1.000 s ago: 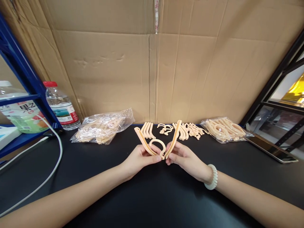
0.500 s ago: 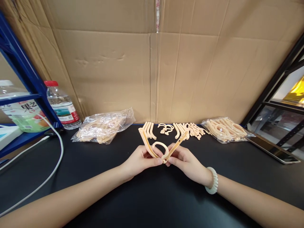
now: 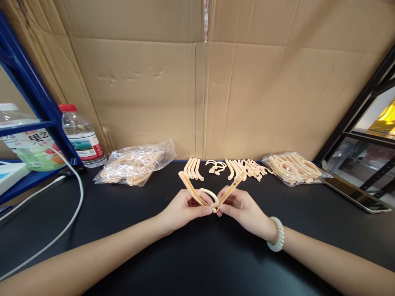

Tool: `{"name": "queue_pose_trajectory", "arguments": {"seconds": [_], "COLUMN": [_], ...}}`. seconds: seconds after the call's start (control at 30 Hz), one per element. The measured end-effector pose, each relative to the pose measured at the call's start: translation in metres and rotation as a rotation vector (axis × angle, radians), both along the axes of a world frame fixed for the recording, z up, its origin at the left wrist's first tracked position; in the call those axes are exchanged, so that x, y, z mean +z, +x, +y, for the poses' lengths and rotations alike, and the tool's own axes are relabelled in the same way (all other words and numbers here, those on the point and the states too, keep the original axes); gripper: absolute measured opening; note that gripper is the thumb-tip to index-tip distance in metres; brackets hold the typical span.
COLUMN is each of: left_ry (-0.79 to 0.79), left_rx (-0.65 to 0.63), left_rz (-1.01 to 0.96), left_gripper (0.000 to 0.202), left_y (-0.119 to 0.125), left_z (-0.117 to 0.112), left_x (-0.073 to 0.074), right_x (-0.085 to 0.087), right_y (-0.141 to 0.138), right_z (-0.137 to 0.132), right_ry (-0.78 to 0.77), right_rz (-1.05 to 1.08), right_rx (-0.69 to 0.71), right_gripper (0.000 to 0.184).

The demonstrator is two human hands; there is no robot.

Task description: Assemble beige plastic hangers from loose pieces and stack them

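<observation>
Between my hands, above the black table (image 3: pixel 203 263), a beige plastic folding clothes hanger is spread in a V. My left hand (image 3: pixel 180 210) pinches the lower end of its left hanger arm (image 3: pixel 189 186). The lower end of the right hanger arm (image 3: pixel 228 191) is gripped by my right hand (image 3: pixel 243 211), which has a pale beaded bracelet at the wrist. A curved hook (image 3: pixel 211 194) sits between the arms, its foot at the joint where they meet. My fingertips partly cover that joint.
Behind my hands lie a row of hanger arms (image 3: pixel 194 169), loose hooks (image 3: pixel 216 166), more arms (image 3: pixel 233 169) and small pieces (image 3: pixel 254 169). Bagged parts lie left (image 3: pixel 134 164) and right (image 3: pixel 293 167). A phone (image 3: pixel 358 194), bottle (image 3: pixel 83 137) and white cable (image 3: pixel 80 193) flank them.
The hook has tilted lower between the arms, and the left hanger arm leans slightly further outward. Both hands keep their grip in nearly the same place.
</observation>
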State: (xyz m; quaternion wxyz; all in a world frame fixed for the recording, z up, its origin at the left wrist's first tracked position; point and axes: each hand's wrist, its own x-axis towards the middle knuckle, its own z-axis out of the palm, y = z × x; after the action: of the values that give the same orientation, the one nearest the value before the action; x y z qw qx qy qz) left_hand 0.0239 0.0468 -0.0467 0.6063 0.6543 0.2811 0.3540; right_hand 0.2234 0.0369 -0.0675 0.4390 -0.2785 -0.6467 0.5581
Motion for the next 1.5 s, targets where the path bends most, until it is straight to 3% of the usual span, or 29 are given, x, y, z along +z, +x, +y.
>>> {"name": "queue_pose_trajectory", "arguments": {"seconds": [0.37, 0.7, 0.93, 1.23, 1.4, 1.5], "left_ry": [0.008, 0.027, -0.038, -0.102, -0.165, -0.203], "left_rx": [0.058, 0.115, 0.200, 0.227, 0.289, 0.340], "left_rz": [0.013, -0.066, -0.078, -0.103, -0.098, -0.110], "left_gripper": [0.011, 0.008, 0.012, 0.019, 0.025, 0.027], "left_y": [0.001, 0.002, 0.005, 0.007, 0.006, 0.002], "left_z": [0.003, -0.001, -0.006, -0.007, -0.006, -0.002], "left_x": [-0.004, -0.005, -0.005, -0.005, -0.005, -0.004], "right_x": [-0.002, -0.001, 0.003, 0.002, 0.010, 0.023], "right_y": [0.002, -0.002, -0.007, -0.013, 0.006, 0.032], "right_z": [0.002, -0.004, -0.009, -0.009, 0.000, 0.014], "right_ry": [-0.031, 0.016, 0.072, -0.017, 0.003, -0.077], "right_rz": [0.030, 0.039, 0.026, 0.023, -0.007, 0.022], "right_rx": [0.026, -0.018, -0.106, -0.175, -0.253, -0.168], "right_gripper": [0.029, 0.021, 0.018, 0.025, 0.028, 0.028]}}
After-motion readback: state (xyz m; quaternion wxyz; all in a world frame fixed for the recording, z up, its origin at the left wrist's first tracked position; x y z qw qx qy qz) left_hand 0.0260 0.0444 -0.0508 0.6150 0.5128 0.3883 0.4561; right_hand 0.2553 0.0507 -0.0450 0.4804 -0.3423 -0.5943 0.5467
